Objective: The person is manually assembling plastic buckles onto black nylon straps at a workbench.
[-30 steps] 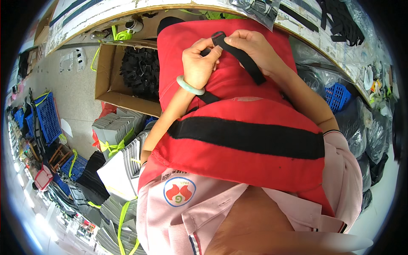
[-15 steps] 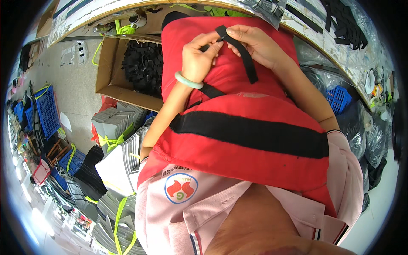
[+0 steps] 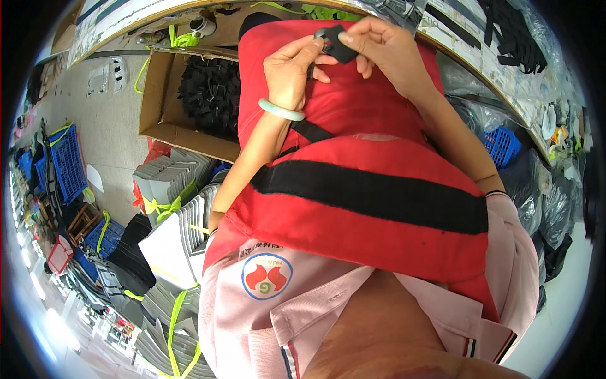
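Above the red apron (image 3: 372, 114) on my lap, both hands work on a short black webbing strap (image 3: 341, 47). My left hand (image 3: 285, 76), with a pale green bangle at the wrist, pinches the strap's left end, where a small shiny part shows between the fingertips; its kind is too small to make out. Thumb and fingers of my right hand (image 3: 394, 60) are closed on the strap's other end, which looks folded or turned edge-on. More black material shows under the left fingers.
Left of my lap stands an open cardboard box (image 3: 151, 104) full of small black pieces (image 3: 208, 95). Below it are stacked grey sheets (image 3: 170, 183) tied with yellow-green bands. A worktable (image 3: 514, 101) curves along the far side, with black straps (image 3: 514, 38) on it. A blue basket (image 3: 502, 147) sits at right.
The strap's long tail, hanging down by my right hand before, no longer hangs there; a short, wide piece now shows between the hands. Both hands have shifted slightly and my right hand has turned.
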A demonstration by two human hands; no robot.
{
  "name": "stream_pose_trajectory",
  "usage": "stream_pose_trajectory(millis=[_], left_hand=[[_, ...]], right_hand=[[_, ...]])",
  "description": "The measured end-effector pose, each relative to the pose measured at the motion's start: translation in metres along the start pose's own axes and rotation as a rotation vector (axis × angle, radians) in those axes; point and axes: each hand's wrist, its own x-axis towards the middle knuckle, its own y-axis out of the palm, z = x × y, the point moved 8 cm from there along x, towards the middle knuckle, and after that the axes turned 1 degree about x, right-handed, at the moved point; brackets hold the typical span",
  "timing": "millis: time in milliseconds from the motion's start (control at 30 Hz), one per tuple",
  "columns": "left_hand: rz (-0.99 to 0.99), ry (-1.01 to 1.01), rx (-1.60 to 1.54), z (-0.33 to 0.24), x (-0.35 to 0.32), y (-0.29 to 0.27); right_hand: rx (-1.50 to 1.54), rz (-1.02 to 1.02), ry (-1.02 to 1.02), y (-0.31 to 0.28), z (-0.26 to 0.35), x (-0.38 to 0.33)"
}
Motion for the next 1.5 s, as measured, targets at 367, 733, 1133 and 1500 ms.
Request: stream_pose_trajectory(millis=[367,733,1133,1500], left_hand=[[0.055,0.300,0.184,-0.020,-0.007,0.002],[0.024,0.359,0.210,-0.025,-0.018,0.005],[0.229,0.459,0.387,-0.038,-0.038,0.014],[0.289,0.072,0.711,-0.060,-0.053,-0.018]], right_hand=[[0.252,0.020,0.254,0.012,-0.038,-0.008],[0.321,0.021,0.173,0.017,-0.031,-0.011],[0.045,0.113,0.141,0.004,-0.022,0.005],[0.156,0.171,0.090,0.010,-0.047,0.002]])
